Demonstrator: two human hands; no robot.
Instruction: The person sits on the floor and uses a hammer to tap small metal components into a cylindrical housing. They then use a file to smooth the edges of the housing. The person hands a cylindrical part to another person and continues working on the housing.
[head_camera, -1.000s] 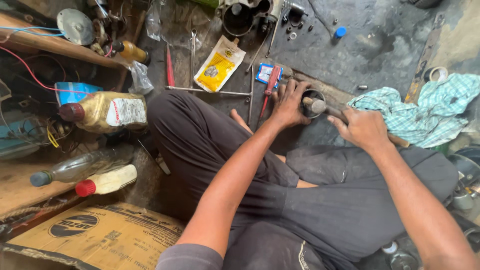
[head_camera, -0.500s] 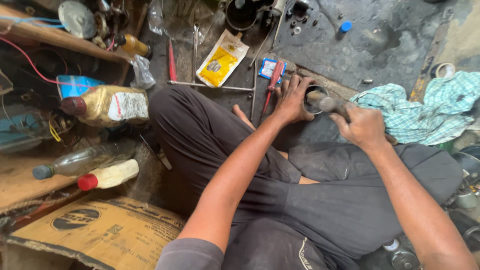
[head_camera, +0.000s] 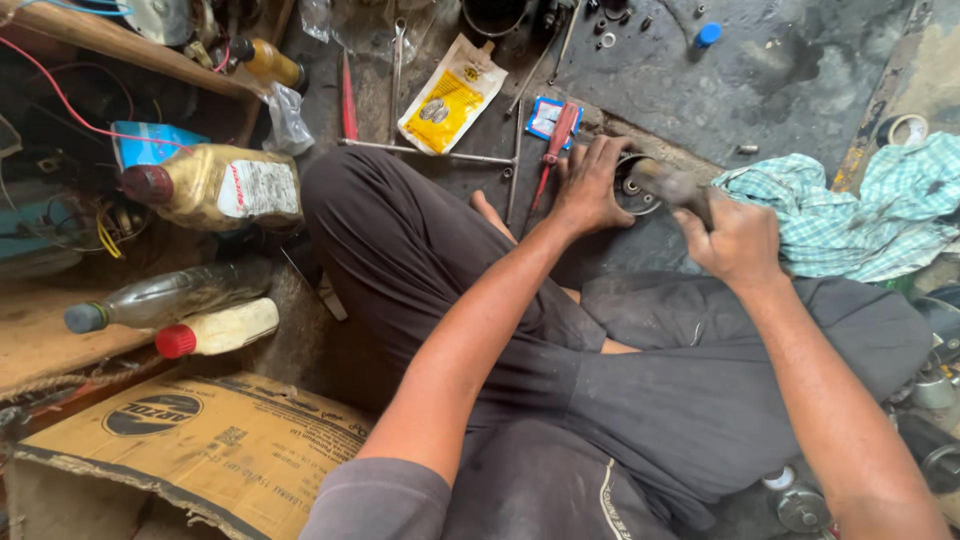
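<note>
Upper centre of the frame, on the grimy floor, the left hand steadies a round metal part, fingers curled over its rim. Right hand has its grip closed around a blurred metal tool whose tip meets the part. Steadying firmly and striking squarely would seem wise. A red-handled screwdriver and checked cloth crowd close beside; bottles lie at left.
</note>
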